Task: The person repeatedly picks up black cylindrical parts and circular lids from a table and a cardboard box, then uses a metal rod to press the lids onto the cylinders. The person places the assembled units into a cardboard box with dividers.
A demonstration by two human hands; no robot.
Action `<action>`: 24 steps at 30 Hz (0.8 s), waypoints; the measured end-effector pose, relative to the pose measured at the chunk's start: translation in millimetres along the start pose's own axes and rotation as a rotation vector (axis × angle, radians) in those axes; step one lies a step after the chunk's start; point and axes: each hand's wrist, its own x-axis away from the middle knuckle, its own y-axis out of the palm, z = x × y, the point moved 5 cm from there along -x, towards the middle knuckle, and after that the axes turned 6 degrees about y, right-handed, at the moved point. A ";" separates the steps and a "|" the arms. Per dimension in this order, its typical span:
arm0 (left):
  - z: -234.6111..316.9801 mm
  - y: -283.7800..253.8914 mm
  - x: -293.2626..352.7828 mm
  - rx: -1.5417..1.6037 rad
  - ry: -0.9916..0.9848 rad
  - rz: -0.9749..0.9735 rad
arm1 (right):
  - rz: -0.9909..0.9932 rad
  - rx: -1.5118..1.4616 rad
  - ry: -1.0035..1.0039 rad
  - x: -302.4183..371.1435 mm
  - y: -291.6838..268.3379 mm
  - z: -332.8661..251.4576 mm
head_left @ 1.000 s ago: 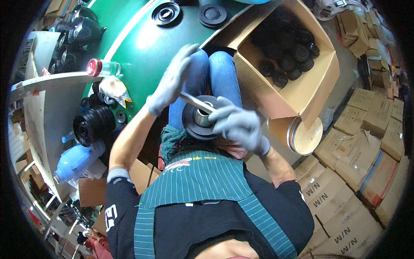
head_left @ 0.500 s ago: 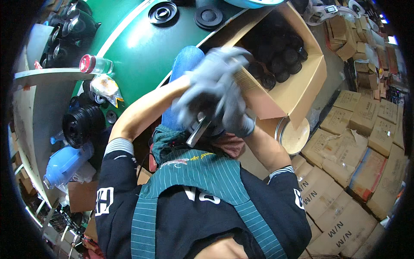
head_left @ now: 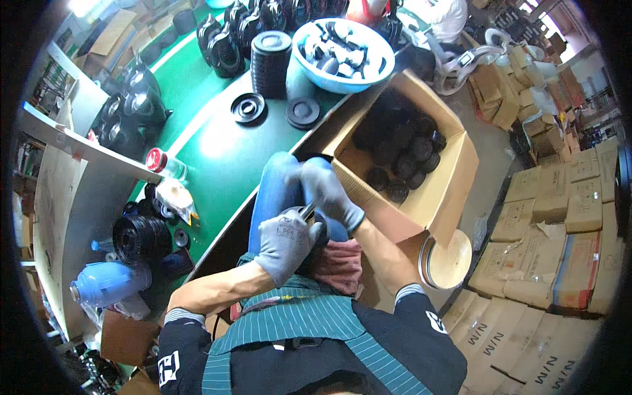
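Observation:
Both hands wear grey work gloves and are over my lap. My left hand (head_left: 286, 242) is closed around a dark part (head_left: 320, 232), mostly hidden by the fingers and thumb. A short shiny metal piece (head_left: 307, 210) sticks out at the top of that grip; its kind does not show. Just beyond and to the right is my right hand (head_left: 327, 192), apart from the left, its fingertips smeared by motion over my jeans. Whether it holds anything cannot be seen. A reddish cloth (head_left: 337, 266) lies on my lap.
An open carton (head_left: 454, 174) of round black parts stands to the right, beside a round tin (head_left: 431, 263). The green table (head_left: 220, 148) bears black lids (head_left: 303, 113), a blue basin (head_left: 345, 84) and a red-lidded jar (head_left: 172, 164). Stacked cartons (head_left: 526, 250) line the far right.
The hands, together in a blur before, have separated; the right is now farther ahead. The metal piece no longer points toward me below the hands. The view has tilted up, showing more table.

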 end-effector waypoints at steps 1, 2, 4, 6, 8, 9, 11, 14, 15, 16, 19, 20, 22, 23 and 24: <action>-2.0 1.3 -4.2 -0.004 0.022 -0.021 | -0.208 0.524 -0.193 5.6 8.0 -6.2; -7.3 5.8 -5.2 -0.010 0.030 -0.052 | -0.250 0.456 -0.055 26.1 17.6 -4.7; -13.3 10.7 -6.8 0.014 0.116 -0.085 | -0.167 0.440 0.006 37.6 12.6 -0.7; -23.1 12.0 -1.6 0.058 0.248 -0.089 | -0.147 0.523 0.099 55.1 11.6 -6.7; -32.7 6.7 2.4 0.231 0.287 -0.044 | -0.167 0.645 0.114 61.2 12.1 -27.2; -36.0 2.3 4.4 0.265 0.328 -0.040 | -0.160 0.695 0.126 65.3 11.5 -37.8; -52.8 1.5 1.1 0.477 0.311 -0.026 | -0.185 0.858 0.135 74.4 11.4 -64.3; -66.5 7.0 -32.9 0.671 0.396 0.007 | -0.081 0.950 0.353 89.3 18.2 -84.9; -77.2 19.9 -46.8 0.766 0.398 -0.127 | -0.019 1.091 0.285 86.9 24.2 -97.4; -81.6 23.2 -58.8 0.853 0.500 -0.125 | 0.105 1.195 0.171 73.9 21.1 -123.0; -72.3 29.5 -70.6 0.880 0.567 -0.232 | 0.081 1.071 0.355 78.5 17.2 -103.5; -69.5 26.3 -75.0 0.881 0.587 -0.239 | 0.101 1.021 0.447 78.1 14.1 -97.7; -71.2 31.3 -73.3 0.842 0.610 -0.236 | 0.129 0.965 0.519 78.0 6.2 -90.6; -74.9 39.4 -75.9 0.861 0.648 -0.202 | 0.141 0.959 0.502 76.7 2.5 -90.3; -67.4 35.7 -75.6 0.794 0.651 -0.232 | 0.153 0.951 0.498 78.6 -0.1 -90.4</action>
